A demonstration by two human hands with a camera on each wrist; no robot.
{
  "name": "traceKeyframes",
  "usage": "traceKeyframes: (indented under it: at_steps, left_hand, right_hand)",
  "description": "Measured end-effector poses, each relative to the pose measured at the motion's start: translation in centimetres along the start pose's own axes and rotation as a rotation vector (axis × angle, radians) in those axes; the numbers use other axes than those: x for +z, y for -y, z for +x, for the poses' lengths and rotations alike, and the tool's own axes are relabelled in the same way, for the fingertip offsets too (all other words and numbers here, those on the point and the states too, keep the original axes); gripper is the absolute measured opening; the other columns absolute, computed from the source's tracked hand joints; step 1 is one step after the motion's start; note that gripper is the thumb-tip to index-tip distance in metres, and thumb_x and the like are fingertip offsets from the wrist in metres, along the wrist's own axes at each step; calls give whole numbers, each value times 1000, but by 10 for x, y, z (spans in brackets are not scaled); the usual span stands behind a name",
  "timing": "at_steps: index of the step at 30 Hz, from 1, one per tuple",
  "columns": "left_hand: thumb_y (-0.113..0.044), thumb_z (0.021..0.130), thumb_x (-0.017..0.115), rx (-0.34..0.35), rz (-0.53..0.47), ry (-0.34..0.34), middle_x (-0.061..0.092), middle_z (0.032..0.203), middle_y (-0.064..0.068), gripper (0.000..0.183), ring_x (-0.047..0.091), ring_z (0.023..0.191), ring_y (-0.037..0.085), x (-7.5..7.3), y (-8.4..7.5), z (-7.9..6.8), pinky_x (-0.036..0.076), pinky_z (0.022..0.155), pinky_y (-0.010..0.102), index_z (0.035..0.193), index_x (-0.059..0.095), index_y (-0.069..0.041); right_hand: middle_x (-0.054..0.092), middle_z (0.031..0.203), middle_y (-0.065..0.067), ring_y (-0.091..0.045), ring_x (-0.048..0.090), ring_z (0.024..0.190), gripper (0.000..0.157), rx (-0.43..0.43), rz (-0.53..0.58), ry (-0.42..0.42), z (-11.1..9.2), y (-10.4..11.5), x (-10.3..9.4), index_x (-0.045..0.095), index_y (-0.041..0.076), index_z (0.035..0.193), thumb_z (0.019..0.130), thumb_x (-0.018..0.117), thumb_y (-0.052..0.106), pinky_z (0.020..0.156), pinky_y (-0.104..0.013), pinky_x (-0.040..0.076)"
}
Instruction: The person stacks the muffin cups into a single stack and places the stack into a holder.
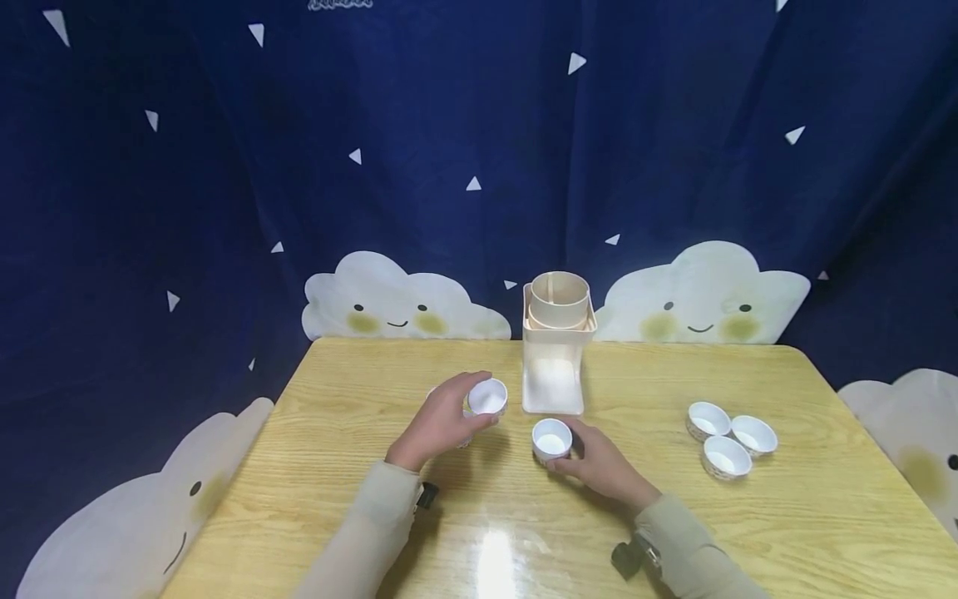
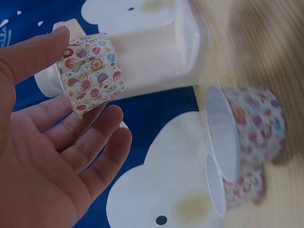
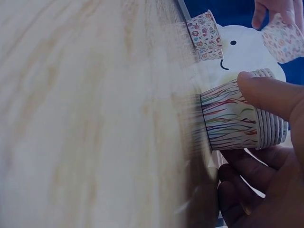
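My left hand (image 1: 441, 416) pinches a small paper cup (image 2: 92, 73) with a floral print between thumb and fingers, raised over the table. In the head view the cup's white inside faces up. Two more patterned paper cups (image 2: 259, 126) stand on the table beside that hand, mostly hidden behind it in the head view. My right hand (image 1: 602, 466) grips a stack of paper cups (image 3: 232, 116) with wavy coloured stripes. Several rims show at the stack's top, and its base is right at the tabletop.
A cream plastic stand (image 1: 552, 387) with a round tube (image 1: 560, 299) on top is at the table's back, beyond both hands. Three white-lined cups (image 1: 726, 457) sit grouped on the right of the wooden table (image 1: 359, 366). A dark blue curtain (image 1: 419, 100) hangs behind.
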State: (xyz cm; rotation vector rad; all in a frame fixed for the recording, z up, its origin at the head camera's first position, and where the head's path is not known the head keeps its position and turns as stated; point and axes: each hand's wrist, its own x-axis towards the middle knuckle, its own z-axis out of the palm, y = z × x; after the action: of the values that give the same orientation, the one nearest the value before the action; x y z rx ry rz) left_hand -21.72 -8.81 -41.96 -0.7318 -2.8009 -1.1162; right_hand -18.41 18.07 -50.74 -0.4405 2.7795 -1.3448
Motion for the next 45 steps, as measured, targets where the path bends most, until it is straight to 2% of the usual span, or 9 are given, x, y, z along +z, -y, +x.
traceKeyframes:
  at_steps: [3, 7, 10, 15, 22, 33, 38, 45]
  left_hand:
    - [-24, 84, 79, 1, -12, 12, 62, 136, 10, 61, 60, 122, 27, 4, -5, 4, 51, 99, 43, 139, 56, -11]
    - [-26, 84, 79, 36, 11, 40, 61, 139, 11, 62, 57, 129, 29, 15, -11, 10, 47, 107, 44, 139, 55, -10]
    - [-27, 85, 78, 67, 26, 74, 60, 140, 11, 62, 56, 131, 29, 25, -16, 13, 45, 110, 44, 140, 55, -10]
    - [-28, 85, 77, 98, 48, 103, 61, 139, 7, 62, 56, 131, 25, 35, -24, 15, 44, 111, 41, 140, 55, -11]
    - [-29, 85, 76, 102, 58, 121, 62, 138, 5, 61, 58, 128, 22, 42, -27, 17, 45, 109, 38, 140, 56, -12]
    - [-30, 85, 76, 117, 94, 147, 61, 139, 6, 61, 56, 131, 23, 47, -35, 22, 44, 111, 37, 140, 55, -11]
    - [-29, 85, 76, 145, 104, 154, 62, 139, 6, 61, 57, 131, 23, 52, -36, 25, 45, 111, 35, 139, 55, -11]
    - [-29, 86, 76, 135, 109, 176, 62, 138, 4, 59, 57, 129, 21, 57, -37, 26, 45, 110, 33, 138, 56, -11]
  right_hand:
    - [67, 125, -7, -30, 59, 122, 68, 4, 10, 6, 1, -1, 0, 56, 8, 137, 77, 84, 26, 111, -56, 38]
    - [68, 122, -5, -28, 60, 118, 67, -18, 12, 8, -1, -5, 0, 56, 9, 136, 77, 84, 27, 108, -56, 39]
    - [69, 119, -3, -26, 61, 116, 66, -37, 11, 7, -3, -9, 0, 57, 11, 134, 77, 84, 26, 107, -54, 41]
    - [69, 125, -3, -27, 61, 120, 63, -72, 17, 9, -5, -9, -3, 57, 12, 135, 78, 83, 26, 107, -54, 42]
    - [70, 123, 0, -20, 61, 114, 61, -101, 9, 10, -4, -6, -4, 58, 15, 134, 79, 82, 26, 104, -47, 43]
    - [69, 123, -3, -21, 62, 112, 61, -129, -7, 6, -1, -4, -2, 57, 12, 134, 80, 81, 26, 104, -51, 44]
    - [71, 119, -1, -18, 63, 109, 60, -115, -19, -8, -1, -2, -2, 58, 11, 132, 79, 82, 25, 103, -49, 45]
    - [71, 120, -4, -22, 62, 113, 57, -98, -12, 2, -1, 3, -1, 59, 9, 129, 78, 81, 20, 105, -53, 44]
